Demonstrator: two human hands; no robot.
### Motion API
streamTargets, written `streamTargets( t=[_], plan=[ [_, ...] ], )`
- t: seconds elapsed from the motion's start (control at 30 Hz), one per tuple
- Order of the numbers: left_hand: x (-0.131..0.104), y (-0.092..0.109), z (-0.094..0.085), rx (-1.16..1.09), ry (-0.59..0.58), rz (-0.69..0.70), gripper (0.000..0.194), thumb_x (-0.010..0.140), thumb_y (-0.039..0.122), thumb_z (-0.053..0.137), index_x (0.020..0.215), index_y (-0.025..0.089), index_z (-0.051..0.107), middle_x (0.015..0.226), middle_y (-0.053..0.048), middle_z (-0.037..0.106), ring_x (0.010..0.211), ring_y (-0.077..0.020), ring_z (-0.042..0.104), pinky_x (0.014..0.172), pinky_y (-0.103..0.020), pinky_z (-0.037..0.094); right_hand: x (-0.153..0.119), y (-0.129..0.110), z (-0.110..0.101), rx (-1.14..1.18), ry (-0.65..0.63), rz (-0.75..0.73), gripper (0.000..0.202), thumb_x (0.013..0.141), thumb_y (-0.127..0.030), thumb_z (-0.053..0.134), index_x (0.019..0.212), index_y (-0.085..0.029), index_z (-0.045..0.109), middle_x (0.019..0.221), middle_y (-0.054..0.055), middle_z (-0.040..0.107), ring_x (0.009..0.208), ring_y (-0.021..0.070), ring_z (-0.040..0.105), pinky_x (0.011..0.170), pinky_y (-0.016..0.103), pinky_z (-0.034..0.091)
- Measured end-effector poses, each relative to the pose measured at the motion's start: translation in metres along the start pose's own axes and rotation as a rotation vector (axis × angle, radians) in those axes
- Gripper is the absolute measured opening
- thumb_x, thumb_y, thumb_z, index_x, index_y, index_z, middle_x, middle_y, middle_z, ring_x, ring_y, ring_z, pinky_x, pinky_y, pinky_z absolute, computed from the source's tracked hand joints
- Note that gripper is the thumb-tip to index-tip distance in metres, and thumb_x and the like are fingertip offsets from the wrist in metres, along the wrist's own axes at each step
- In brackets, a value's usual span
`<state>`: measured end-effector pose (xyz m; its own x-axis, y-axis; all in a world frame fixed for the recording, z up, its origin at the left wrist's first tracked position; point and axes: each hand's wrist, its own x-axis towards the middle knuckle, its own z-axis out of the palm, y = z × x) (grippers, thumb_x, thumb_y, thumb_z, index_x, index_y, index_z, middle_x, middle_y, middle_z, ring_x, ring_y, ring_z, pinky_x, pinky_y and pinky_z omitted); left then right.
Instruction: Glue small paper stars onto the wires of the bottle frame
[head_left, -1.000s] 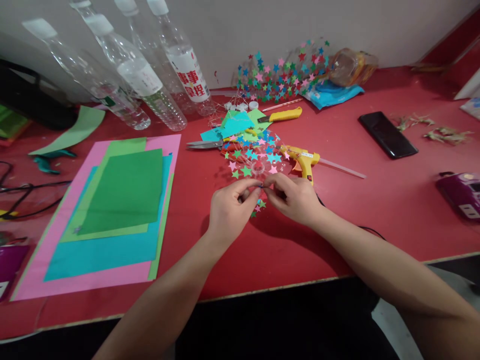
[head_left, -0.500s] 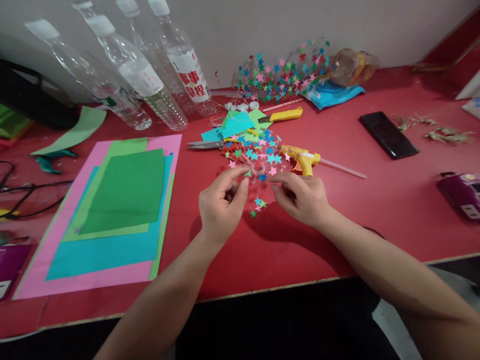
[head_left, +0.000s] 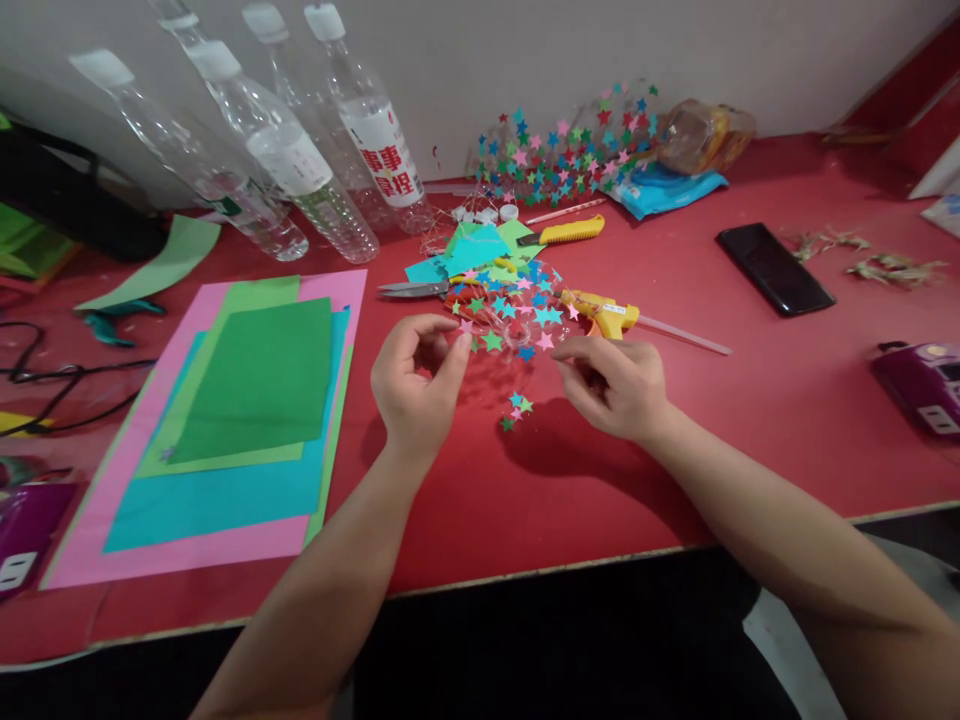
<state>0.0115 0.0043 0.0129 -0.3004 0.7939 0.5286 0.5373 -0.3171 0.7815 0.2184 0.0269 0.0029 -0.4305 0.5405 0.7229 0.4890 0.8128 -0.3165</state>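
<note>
My left hand [head_left: 420,380] is raised over the table with thumb and index fingertip brought together; what is in this pinch, if anything, is too small to make out. My right hand [head_left: 616,388] has its fingers curled and pressed together, and I cannot tell what is between them. Just beyond both hands lies a clear plastic bottle [head_left: 516,334] dotted with coloured paper stars. A small cluster of loose stars [head_left: 517,408] rests on the table between my hands. Scissors [head_left: 412,290] lie behind my left hand, and a yellow glue gun [head_left: 606,312] behind my right.
Coloured paper sheets [head_left: 255,380] are stacked at left. Several clear bottles [head_left: 300,165] stand behind them. At the back are a star-covered bottle [head_left: 570,150], a blue packet [head_left: 664,190] and a yellow cutter [head_left: 570,231]. A black phone [head_left: 776,270] lies at right.
My hands have moved apart: the left one shifted left, away from the star bottle, and the right one slightly right. The loose stars stay where they were.
</note>
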Motion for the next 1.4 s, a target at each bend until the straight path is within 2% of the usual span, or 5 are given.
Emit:
streamTargets(
  t=[0.37, 0.53, 0.8, 1.07, 1.4],
  plan=[
    [-0.008, -0.001, 0.0, 0.015, -0.187, 0.324, 0.036, 0.094, 0.022, 0.052, 0.058, 0.018, 0.049, 0.052, 0.003, 0.045, 0.051, -0.0085, 0.044, 0.053, -0.025, 0.033, -0.004, -0.007, 0.015, -0.328, -0.853, -0.06, 0.029, 0.096, -0.031, 0.04, 0.085, -0.015, 0.063, 0.056, 0.003, 0.061, 0.047, 0.0106, 0.038, 0.053, 0.032, 0.012],
    [-0.01, -0.001, 0.001, 0.009, -0.207, 0.323, 0.034, 0.093, 0.021, 0.054, 0.06, 0.017, 0.051, 0.054, 0.002, 0.048, 0.052, -0.0086, 0.046, 0.053, -0.025, 0.034, -0.005, -0.008, 0.02, -0.364, -0.867, -0.103, 0.027, 0.091, -0.014, 0.038, 0.077, -0.015, 0.061, 0.053, 0.002, 0.057, 0.044, 0.0102, 0.032, 0.051, 0.031, 0.011],
    [-0.012, 0.01, 0.001, 0.024, -0.286, 0.343, 0.031, 0.088, 0.018, 0.059, 0.059, 0.017, 0.049, 0.053, 0.005, 0.041, 0.05, -0.0062, 0.037, 0.05, -0.022, 0.031, -0.004, -0.003, 0.007, -0.145, -0.405, -0.043, 0.021, 0.088, -0.021, 0.041, 0.086, -0.015, 0.062, 0.055, -0.002, 0.055, 0.049, 0.0092, 0.042, 0.054, 0.026, 0.021],
    [-0.012, 0.009, 0.002, 0.048, -0.27, 0.354, 0.029, 0.088, 0.016, 0.058, 0.061, 0.017, 0.05, 0.054, 0.005, 0.042, 0.05, -0.0065, 0.038, 0.05, -0.022, 0.032, -0.001, -0.006, 0.01, -0.196, -0.792, -0.027, 0.027, 0.094, -0.027, 0.04, 0.091, -0.015, 0.064, 0.059, 0.003, 0.063, 0.048, 0.0106, 0.04, 0.054, 0.03, 0.016],
    [-0.012, 0.007, 0.003, 0.076, -0.27, 0.359, 0.029, 0.089, 0.018, 0.058, 0.061, 0.017, 0.05, 0.054, 0.005, 0.042, 0.051, -0.0067, 0.039, 0.052, -0.023, 0.032, -0.004, -0.011, 0.02, -0.345, -0.885, -0.043, 0.032, 0.097, -0.022, 0.035, 0.083, -0.014, 0.063, 0.063, 0.007, 0.067, 0.05, 0.0127, 0.047, 0.053, 0.031, 0.014]
  ],
)
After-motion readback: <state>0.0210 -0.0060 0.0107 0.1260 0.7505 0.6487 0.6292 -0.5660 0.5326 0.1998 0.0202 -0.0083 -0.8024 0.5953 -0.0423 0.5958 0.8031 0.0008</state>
